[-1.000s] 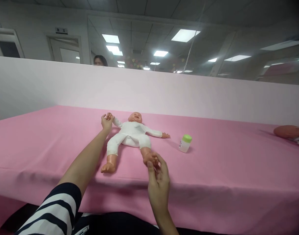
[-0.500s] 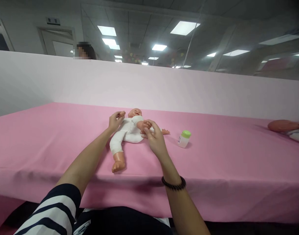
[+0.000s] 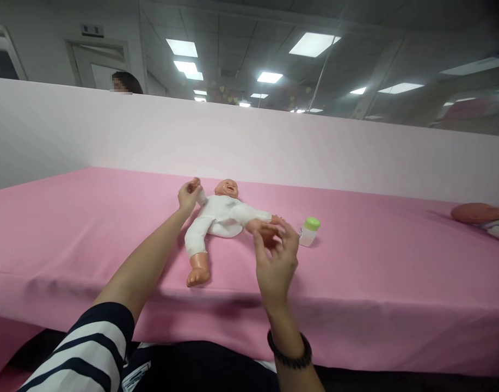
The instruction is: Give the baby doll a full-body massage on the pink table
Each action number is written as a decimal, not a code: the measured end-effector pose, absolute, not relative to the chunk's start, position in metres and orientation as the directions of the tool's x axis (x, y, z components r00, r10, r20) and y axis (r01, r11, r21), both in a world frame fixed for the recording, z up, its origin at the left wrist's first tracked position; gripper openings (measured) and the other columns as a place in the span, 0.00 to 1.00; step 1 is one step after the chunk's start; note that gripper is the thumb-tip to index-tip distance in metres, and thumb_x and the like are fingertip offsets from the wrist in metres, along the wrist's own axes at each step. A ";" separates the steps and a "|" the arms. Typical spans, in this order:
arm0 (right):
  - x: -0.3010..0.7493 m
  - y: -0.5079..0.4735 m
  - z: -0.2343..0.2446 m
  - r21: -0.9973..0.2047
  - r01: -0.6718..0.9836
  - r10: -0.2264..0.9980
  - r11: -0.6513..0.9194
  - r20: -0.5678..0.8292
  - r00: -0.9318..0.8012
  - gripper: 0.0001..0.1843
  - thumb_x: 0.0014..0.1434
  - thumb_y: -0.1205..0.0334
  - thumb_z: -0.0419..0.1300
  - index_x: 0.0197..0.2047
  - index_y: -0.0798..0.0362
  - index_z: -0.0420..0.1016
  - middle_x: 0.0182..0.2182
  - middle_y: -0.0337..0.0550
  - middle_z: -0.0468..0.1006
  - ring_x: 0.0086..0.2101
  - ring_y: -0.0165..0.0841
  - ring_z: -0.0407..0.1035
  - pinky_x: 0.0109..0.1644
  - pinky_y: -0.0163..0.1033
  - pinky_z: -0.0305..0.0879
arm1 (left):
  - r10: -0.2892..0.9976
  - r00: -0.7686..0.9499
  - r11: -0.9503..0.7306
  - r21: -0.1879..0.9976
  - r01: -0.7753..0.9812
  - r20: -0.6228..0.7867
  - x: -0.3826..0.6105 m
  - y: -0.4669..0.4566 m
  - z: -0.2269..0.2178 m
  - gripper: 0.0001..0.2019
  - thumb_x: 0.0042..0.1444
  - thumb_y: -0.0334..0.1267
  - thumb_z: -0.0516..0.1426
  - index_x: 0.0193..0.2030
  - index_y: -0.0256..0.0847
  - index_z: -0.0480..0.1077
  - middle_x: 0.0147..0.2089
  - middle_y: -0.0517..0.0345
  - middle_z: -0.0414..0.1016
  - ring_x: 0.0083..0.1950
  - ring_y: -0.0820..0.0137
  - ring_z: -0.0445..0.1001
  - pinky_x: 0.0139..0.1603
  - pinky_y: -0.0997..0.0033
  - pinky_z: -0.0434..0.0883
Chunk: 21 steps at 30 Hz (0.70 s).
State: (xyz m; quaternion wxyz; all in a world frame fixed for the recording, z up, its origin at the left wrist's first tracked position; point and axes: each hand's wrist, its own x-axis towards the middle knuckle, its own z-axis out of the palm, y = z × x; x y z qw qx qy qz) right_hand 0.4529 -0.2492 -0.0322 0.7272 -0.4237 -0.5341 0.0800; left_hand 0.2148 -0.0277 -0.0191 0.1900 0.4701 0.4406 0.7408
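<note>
A baby doll in a white cloth suit lies on its back on the pink-covered table, head away from me. At the doll's arm on the left, my left hand has its fingers closed round the doll's small hand, mostly hidden. My right hand curls thumb and fingers around the doll's foot on the right; the fingers partly cover it. The other foot rests near the table's front edge, untouched. Just beyond my right hand stands a small clear bottle with a green cap.
The pink sheet covers the table and hangs over its front edge. A pale panel rises along the back. Part of another doll lies at the far right. Behind the panel, a person's head shows.
My right hand has drawn the doll's foot from over its belly down to the right, straightening that leg. My left hand has shifted slightly up and left with the doll's hand.
</note>
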 end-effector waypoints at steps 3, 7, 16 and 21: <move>0.439 -0.208 -0.008 -0.617 0.438 0.520 0.654 0.787 0.332 0.20 0.66 0.56 0.61 0.60 0.51 0.66 0.53 0.53 0.78 0.47 0.38 0.76 0.49 0.44 0.76 | 0.654 -0.175 -0.651 0.666 0.364 0.736 0.233 -0.040 -0.018 0.13 0.53 0.37 0.63 0.45 0.40 0.77 0.45 0.51 0.81 0.45 0.62 0.78 0.53 0.61 0.73; 0.425 -0.180 0.000 -0.507 0.577 0.504 0.641 0.844 0.183 0.16 0.71 0.58 0.54 0.58 0.56 0.69 0.53 0.57 0.78 0.52 0.43 0.75 0.54 0.48 0.75 | 0.669 0.072 -0.659 0.546 0.517 0.739 0.241 -0.049 -0.020 0.12 0.54 0.39 0.62 0.45 0.42 0.79 0.45 0.51 0.82 0.46 0.61 0.78 0.53 0.60 0.72; 0.459 -0.266 -0.059 -0.421 0.685 0.248 0.594 0.906 0.342 0.23 0.64 0.63 0.66 0.62 0.51 0.70 0.51 0.51 0.81 0.45 0.39 0.80 0.49 0.46 0.80 | 0.717 -0.612 -0.366 0.927 0.078 0.334 0.208 -0.025 -0.028 0.12 0.52 0.34 0.64 0.44 0.40 0.73 0.48 0.48 0.79 0.50 0.61 0.78 0.55 0.57 0.74; 0.465 -0.280 -0.082 -0.458 0.663 0.302 0.592 0.889 0.344 0.23 0.64 0.62 0.66 0.61 0.52 0.69 0.52 0.53 0.80 0.50 0.42 0.79 0.50 0.48 0.80 | 0.707 -0.695 -0.255 0.964 -0.075 0.133 0.197 -0.015 -0.036 0.14 0.54 0.32 0.61 0.48 0.45 0.71 0.47 0.52 0.78 0.49 0.63 0.78 0.55 0.57 0.75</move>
